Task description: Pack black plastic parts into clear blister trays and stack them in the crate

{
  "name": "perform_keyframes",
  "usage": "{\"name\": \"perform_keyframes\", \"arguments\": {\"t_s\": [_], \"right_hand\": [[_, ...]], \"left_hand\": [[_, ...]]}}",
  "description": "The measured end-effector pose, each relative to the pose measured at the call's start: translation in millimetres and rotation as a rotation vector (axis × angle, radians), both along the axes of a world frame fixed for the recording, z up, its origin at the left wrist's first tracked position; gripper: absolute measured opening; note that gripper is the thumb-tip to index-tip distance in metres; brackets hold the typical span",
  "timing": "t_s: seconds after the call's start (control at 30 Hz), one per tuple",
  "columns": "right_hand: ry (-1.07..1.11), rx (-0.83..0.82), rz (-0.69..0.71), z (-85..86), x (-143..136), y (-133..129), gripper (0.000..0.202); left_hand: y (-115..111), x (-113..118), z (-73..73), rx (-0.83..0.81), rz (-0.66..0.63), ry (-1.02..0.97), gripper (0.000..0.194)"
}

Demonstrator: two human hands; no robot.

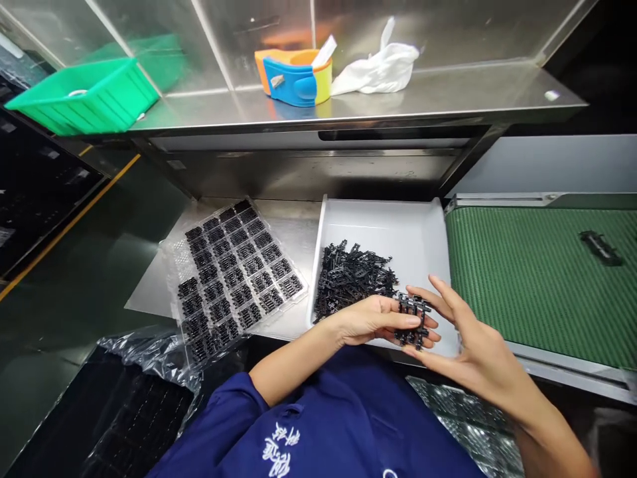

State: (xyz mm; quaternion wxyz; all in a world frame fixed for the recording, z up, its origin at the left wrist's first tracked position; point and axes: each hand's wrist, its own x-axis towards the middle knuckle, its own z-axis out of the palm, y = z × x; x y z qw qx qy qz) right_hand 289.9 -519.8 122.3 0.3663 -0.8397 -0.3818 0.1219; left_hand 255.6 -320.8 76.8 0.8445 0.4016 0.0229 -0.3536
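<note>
In front of my body, above the near edge of the white tray (385,216), my left hand (371,320) is closed around a small bunch of black plastic parts (413,312). The parts are narrow, with short crosspieces. Beside them on the right is my right hand (470,348), its fingers and thumb spread around the bunch. I cannot tell whether its fingertips touch the parts. A heap of similar loose black parts (353,275) lies in the tray. To its left, a clear blister tray (182,262) holds rows of black parts in its pockets.
A green conveyor belt (527,279) runs on the right, with one black part (600,247) on it. On the steel shelf (462,93) stand a green bin (99,99), a blue-orange-yellow holder (293,79) and a crumpled white cloth (381,70). Plastic-wrapped trays (134,405) sit lower left.
</note>
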Motion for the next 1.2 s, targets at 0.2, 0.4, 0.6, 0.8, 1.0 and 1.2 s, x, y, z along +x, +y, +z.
{"name": "perform_keyframes", "arguments": {"t_s": [0.2,0.4,0.6,0.8,1.0,1.2], "right_hand": [[-0.009,0.032,-0.043,4.8,10.3,-18.7,0.088],[0.032,-0.037,-0.005,-0.7,23.8,-34.4,0.086],[0.061,-0.060,-0.031,-0.5,38.5,-49.4,0.092],[-0.076,-0.104,-0.054,-2.9,44.4,-53.2,0.090],[-0.084,-0.076,-0.005,-11.0,47.6,-47.5,0.088],[0.067,-0.110,0.026,-11.1,72.7,-55.2,0.096]], "left_hand": [[-19.7,16.3,-3.6,-0.068,-0.045,0.006,0.075],[-40.9,30.2,-6.9,-0.014,-0.026,0.026,0.071],[-53.5,42.4,-2.2,-0.036,0.028,0.078,0.065],[-55.2,49.5,4.2,0.042,0.066,0.080,0.061],[-55.1,56.2,0.1,0.002,0.053,0.052,0.056],[-54.9,55.9,-8.9,-0.060,0.059,0.104,0.052]]}}
